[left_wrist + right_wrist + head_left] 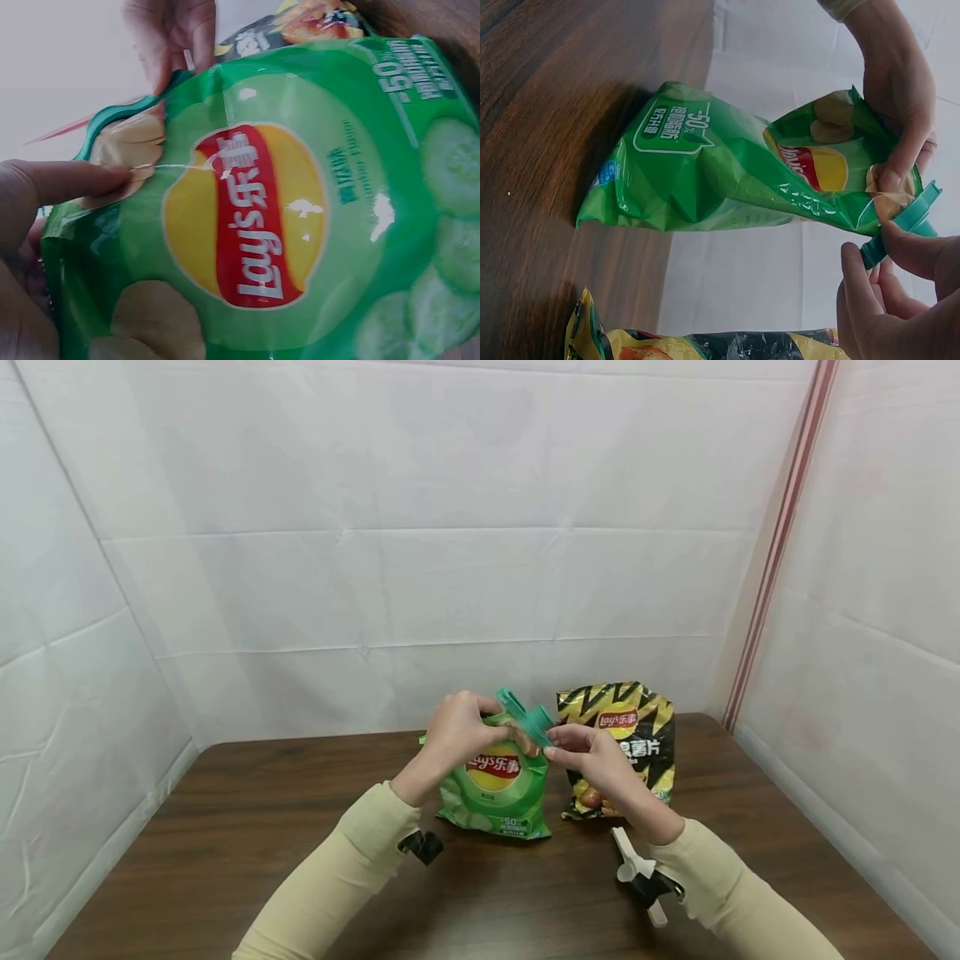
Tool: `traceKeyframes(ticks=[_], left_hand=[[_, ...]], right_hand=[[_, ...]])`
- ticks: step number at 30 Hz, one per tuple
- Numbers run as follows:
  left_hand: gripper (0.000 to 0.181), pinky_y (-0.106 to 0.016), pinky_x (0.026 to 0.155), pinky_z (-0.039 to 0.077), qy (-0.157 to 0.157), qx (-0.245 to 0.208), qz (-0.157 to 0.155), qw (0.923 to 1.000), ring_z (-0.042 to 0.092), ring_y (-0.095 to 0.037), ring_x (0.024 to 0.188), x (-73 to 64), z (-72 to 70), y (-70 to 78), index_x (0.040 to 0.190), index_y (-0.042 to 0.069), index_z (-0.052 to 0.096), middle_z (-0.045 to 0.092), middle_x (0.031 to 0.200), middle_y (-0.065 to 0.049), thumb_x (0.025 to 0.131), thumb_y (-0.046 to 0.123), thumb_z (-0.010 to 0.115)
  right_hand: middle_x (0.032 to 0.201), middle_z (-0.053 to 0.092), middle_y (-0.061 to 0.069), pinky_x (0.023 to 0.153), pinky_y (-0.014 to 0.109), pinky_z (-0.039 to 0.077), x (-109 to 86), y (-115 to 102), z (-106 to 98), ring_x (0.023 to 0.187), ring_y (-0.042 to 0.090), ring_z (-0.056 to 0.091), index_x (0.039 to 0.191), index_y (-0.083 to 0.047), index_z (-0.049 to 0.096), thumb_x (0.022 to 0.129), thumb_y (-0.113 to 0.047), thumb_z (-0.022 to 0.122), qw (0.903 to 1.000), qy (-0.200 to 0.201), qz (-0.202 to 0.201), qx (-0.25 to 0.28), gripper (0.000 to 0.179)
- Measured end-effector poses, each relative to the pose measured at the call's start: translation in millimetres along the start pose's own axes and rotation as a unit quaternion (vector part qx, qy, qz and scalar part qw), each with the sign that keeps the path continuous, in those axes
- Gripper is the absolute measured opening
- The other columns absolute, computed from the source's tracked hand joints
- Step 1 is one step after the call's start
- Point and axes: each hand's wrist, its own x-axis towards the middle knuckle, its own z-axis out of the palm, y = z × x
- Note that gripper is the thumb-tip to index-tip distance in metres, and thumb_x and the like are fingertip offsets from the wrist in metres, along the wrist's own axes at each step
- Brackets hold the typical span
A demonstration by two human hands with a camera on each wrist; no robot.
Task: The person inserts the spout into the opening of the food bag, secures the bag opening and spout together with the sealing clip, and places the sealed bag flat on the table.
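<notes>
A green bag of Lay's chips point(491, 810) stands upright on the table. My left hand point(456, 735) grips its top edge, thumb on the front of the bag in the right wrist view. A teal bag clip point(531, 720) lies slantwise along the bag's top; the right wrist view shows the same clip point(911, 215) against the bag's top edge. Thumb and fingers of my right hand point(597, 762) pinch the clip near its lower end. Whether the clip is closed over the bag cannot be made out.
Behind my right hand a black and yellow Lay's bag point(654, 714) stands at the back right. A white clip-like item point(624, 845) lies near my right wrist, partly hidden by the wrist strap. White sheeting point(450, 585) encloses the brown table point(285, 827).
</notes>
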Motion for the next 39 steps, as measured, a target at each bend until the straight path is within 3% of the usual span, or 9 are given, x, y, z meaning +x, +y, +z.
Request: traceKeyframes(ticks=[4, 7, 12, 20, 26, 33, 39], left_hand=[[0.019, -0.022, 0.051, 0.042, -0.049, -0.011, -0.019, 0.9986, 0.054, -0.007, 0.057, 1.1, -8.6, 2.3, 0.073, 0.018, 0.068, 0.062, 0.065, 0.007, 0.076, 0.034, 0.078], [0.032, -0.028, 0.065, 0.053, -0.082, -0.051, -0.031, 0.9949, 0.066, -0.014, 0.078, 2.6, -15.5, 3.6, 0.096, 0.014, 0.069, 0.071, 0.09, -0.001, 0.077, 0.037, 0.078], [0.041, -0.035, 0.079, 0.054, -0.066, -0.139, -0.03, 0.9876, 0.068, -0.022, 0.093, 8.1, -21.4, 1.3, 0.114, 0.007, 0.065, 0.07, 0.104, -0.01, 0.082, 0.031, 0.074], [0.021, -0.028, 0.068, 0.053, -0.001, -0.153, -0.008, 0.9882, 0.067, -0.012, 0.074, 9.7, -19.9, 4.9, 0.096, 0.01, 0.074, 0.073, 0.084, -0.004, 0.081, 0.025, 0.076], [0.015, -0.027, 0.064, 0.052, 0.03, -0.159, -0.012, 0.9868, 0.066, -0.011, 0.069, 9.7, -16.7, 7.3, 0.089, 0.011, 0.075, 0.073, 0.079, -0.003, 0.08, 0.022, 0.077], [0.012, -0.027, 0.062, 0.052, 0.047, -0.153, -0.008, 0.987, 0.065, -0.011, 0.068, 10.5, -13.0, 6.7, 0.086, 0.012, 0.076, 0.073, 0.077, -0.002, 0.078, 0.021, 0.078], [0.01, -0.028, 0.062, 0.052, 0.051, -0.162, -0.005, 0.9854, 0.065, -0.011, 0.067, 11.2, -12.1, 6.4, 0.085, 0.012, 0.076, 0.072, 0.076, -0.002, 0.079, 0.02, 0.078]], right_hand=[[0.111, 0.064, 0.012, 0.091, 0.047, 0.048, 1.0, 0.7, 1.4, 0.105, 0.025, 0.061, 0.121, -0.006, 0.061, 0.09, -0.022, 0.066, 1.0, 0.0, 0.001, 0.0, 0.036], [0.113, 0.064, 0.012, 0.092, 0.045, 0.048, 1.8, 1.0, 2.5, 0.106, 0.026, 0.06, 0.121, -0.006, 0.061, 0.09, -0.022, 0.066, 1.0, 0.001, 0.003, 0.001, 0.036], [0.114, 0.064, 0.013, 0.093, 0.047, 0.047, 2.9, 1.6, 2.6, 0.106, 0.026, 0.06, 0.122, -0.006, 0.061, 0.09, -0.022, 0.065, 0.9999, -0.001, 0.008, 0.007, 0.036], [0.113, 0.064, 0.012, 0.091, 0.044, 0.048, 3.3, 1.9, 2.4, 0.105, 0.025, 0.061, 0.122, -0.006, 0.061, 0.09, -0.023, 0.066, 0.9999, -0.006, 0.007, 0.007, 0.036], [0.115, 0.062, 0.013, 0.091, 0.043, 0.049, 3.3, 0.3, 1.7, 0.104, 0.024, 0.06, 0.121, -0.005, 0.059, 0.091, -0.024, 0.065, 0.9997, -0.015, -0.007, 0.015, 0.036], [0.115, 0.065, 0.009, 0.091, 0.041, 0.049, 8.5, -4.1, 4.3, 0.105, 0.021, 0.061, 0.122, -0.013, 0.06, 0.087, -0.041, 0.067, 0.9993, -0.01, -0.014, 0.032, 0.045], [0.111, 0.067, 0.009, 0.094, 0.046, 0.047, 12.3, -7.3, 11.3, 0.103, 0.02, 0.063, 0.117, -0.012, 0.063, 0.084, -0.038, 0.071, 0.998, 0.009, -0.025, 0.058, 0.043]])
